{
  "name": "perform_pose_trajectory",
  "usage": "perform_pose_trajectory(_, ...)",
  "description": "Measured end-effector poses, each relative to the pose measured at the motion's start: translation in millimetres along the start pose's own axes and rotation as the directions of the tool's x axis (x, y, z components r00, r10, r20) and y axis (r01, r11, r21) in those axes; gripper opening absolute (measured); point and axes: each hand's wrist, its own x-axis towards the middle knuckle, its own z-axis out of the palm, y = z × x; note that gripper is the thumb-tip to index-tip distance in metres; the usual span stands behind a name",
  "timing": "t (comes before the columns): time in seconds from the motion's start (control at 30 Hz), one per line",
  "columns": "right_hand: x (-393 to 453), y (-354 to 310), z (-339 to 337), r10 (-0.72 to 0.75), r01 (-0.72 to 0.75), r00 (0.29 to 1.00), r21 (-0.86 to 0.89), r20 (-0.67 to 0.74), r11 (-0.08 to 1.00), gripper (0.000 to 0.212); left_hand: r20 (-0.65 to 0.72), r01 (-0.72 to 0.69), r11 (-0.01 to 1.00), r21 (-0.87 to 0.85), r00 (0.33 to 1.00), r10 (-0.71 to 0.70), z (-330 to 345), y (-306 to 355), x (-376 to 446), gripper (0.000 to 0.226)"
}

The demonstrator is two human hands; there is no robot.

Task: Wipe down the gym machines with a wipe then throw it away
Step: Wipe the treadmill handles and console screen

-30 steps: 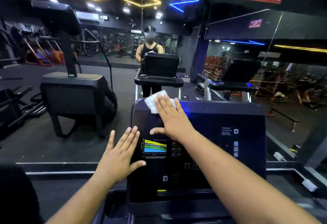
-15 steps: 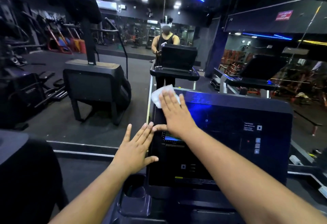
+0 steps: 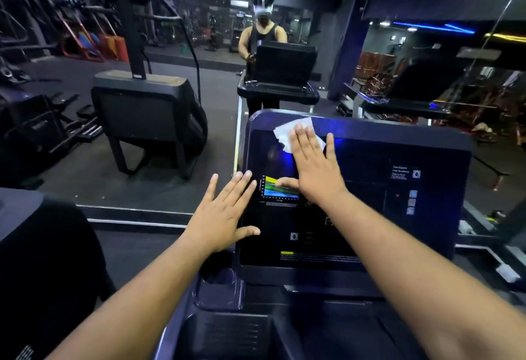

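A black treadmill console (image 3: pixel 370 217) with a small coloured display (image 3: pixel 270 189) fills the middle of the head view. My right hand (image 3: pixel 313 169) lies flat with straight, spread fingers on the upper left of the console, pressing a white wipe (image 3: pixel 290 130) against it. The wipe shows beyond my fingertips near the console's top edge; the rest is under my palm. My left hand (image 3: pixel 225 214) is flat with straight fingers against the console's left edge, thumb on the panel face.
A cup holder (image 3: pixel 219 274) and a tray (image 3: pixel 242 334) sit below the console. A mirror wall (image 3: pixel 216 80) ahead reflects a person and treadmills. A stair-climber machine (image 3: pixel 148 114) stands to the left, a dark machine (image 3: pixel 42 260) near left.
My right hand has slid the wipe to the right along the top of the console. The camera has tilted down and shifted; my left hand stays on the console's left edge.
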Motion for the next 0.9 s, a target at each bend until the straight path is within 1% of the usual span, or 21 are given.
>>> perform_pose_trajectory(0.03, -3.9, -6.9, 2.6, 0.007, -0.007, 1.0, 0.038, 0.019, 0.999, 0.128, 0.008, 0.002, 1.0, 0.006, 1.0, -0.003, 1.3, 1.5, 1.0, 0.105)
perform_pose_trajectory(0.07, -16.2, -16.0, 11.1, -0.022, 0.02, 0.999, 0.062, 0.039, 0.998, 0.131, 0.013, 0.001, 1.0, 0.008, 1.0, -0.001, 4.0, 4.0, 1.3, 0.105)
perform_pose_trajectory(0.13, -58.4, -38.7, 37.6, -0.177, 0.172, 0.98, 0.059, 0.092, 0.983, 0.136, 0.006, 0.009, 1.0, 0.008, 1.0, -0.009, 9.7, 5.1, -0.2, 0.106)
perform_pose_trajectory(0.2, -104.6, -49.9, 62.1, -0.328, 0.329, 0.933, 0.02, 0.147, 0.944, 0.136, -0.001, 0.008, 1.0, 0.001, 1.0, -0.008, 14.0, 2.9, -1.2, 0.105)
perform_pose_trajectory(0.23, -117.8, -46.7, 69.2, -0.387, 0.392, 0.907, 0.002, 0.166, 0.92, 0.134, -0.007, -0.002, 1.0, -0.007, 1.0, 0.002, 16.0, 0.0, -2.1, 0.104)
perform_pose_trajectory(0.3, -117.3, -29.8, 71.1, -0.473, 0.484, 0.868, -0.048, 0.149, 0.874, 0.126, -0.013, -0.043, 0.999, -0.023, 0.999, 0.043, 17.4, -8.1, -3.9, 0.1)
perform_pose_trajectory(0.33, -108.3, -22.3, 68.0, -0.476, 0.487, 0.87, -0.072, 0.13, 0.871, 0.123, -0.006, -0.065, 0.997, -0.032, 0.998, 0.065, 17.6, -12.2, -5.7, 0.099)
perform_pose_trajectory(0.37, -94.8, -16.2, 61.4, -0.437, 0.446, 0.893, -0.089, 0.106, 0.891, 0.123, 0.001, -0.085, 0.996, -0.04, 0.996, 0.085, 16.7, -16.2, -5.8, 0.099)
perform_pose_trajectory(0.43, -68.7, -15.7, 44.7, -0.263, 0.267, 0.963, -0.064, 0.064, 0.962, 0.126, 0.034, -0.105, 0.993, -0.057, 0.994, 0.107, 14.8, -20.5, -9.3, 0.102)
perform_pose_trajectory(0.47, -58.5, -21.2, 38.6, -0.182, 0.184, 0.982, -0.034, 0.039, 0.982, 0.128, 0.043, -0.106, 0.992, -0.068, 0.993, 0.109, 14.1, -20.4, -11.3, 0.104)
perform_pose_trajectory(0.5, -53.3, -31.4, 35.7, -0.129, 0.129, 0.991, 0.003, 0.024, 0.992, 0.13, 0.053, -0.104, 0.992, -0.078, 0.993, 0.108, 13.9, -19.0, -14.6, 0.108)
perform_pose_trajectory(0.53, -51.9, -42.7, 33.4, -0.115, 0.114, 0.993, 0.032, 0.025, 0.993, 0.132, 0.066, -0.102, 0.991, -0.089, 0.992, 0.108, 13.3, -17.3, -16.4, 0.112)
perform_pose_trajectory(0.57, -57.9, -55.7, 37.8, -0.144, 0.141, 0.989, 0.054, 0.044, 0.989, 0.133, 0.085, -0.098, 0.99, -0.097, 0.991, 0.107, 14.4, -14.9, -21.0, 0.116)
perform_pose_trajectory(0.6, -69.0, -69.2, 47.0, -0.207, 0.204, 0.976, 0.049, 0.063, 0.978, 0.133, 0.093, -0.094, 0.991, -0.1, 0.99, 0.103, 16.3, -13.1, -25.4, 0.12)
perform_pose_trajectory(0.67, -107.6, -95.5, 72.8, -0.343, 0.343, 0.929, 0.024, 0.136, 0.939, 0.131, 0.111, -0.089, 0.991, -0.103, 0.989, 0.1, 21.4, -10.7, -36.6, 0.127)
perform_pose_trajectory(0.73, -151.3, -110.7, 95.9, -0.443, 0.442, 0.873, 0.054, 0.204, 0.895, 0.129, 0.141, -0.094, 0.992, -0.089, 0.984, 0.106, 27.7, -7.8, -46.4, 0.13)
perform_pose_trajectory(0.83, -190.6, -97.7, 110.4, -0.526, 0.529, 0.791, 0.081, 0.313, 0.845, 0.125, 0.133, -0.092, 0.995, -0.04, 0.986, 0.096, 36.0, 2.5, -58.5, 0.127)
perform_pose_trajectory(0.9, -190.7, -68.4, 109.6, -0.549, 0.564, 0.767, 0.059, 0.333, 0.824, 0.123, 0.099, -0.084, 0.996, -0.006, 0.992, 0.084, 38.4, 11.1, -60.7, 0.122)
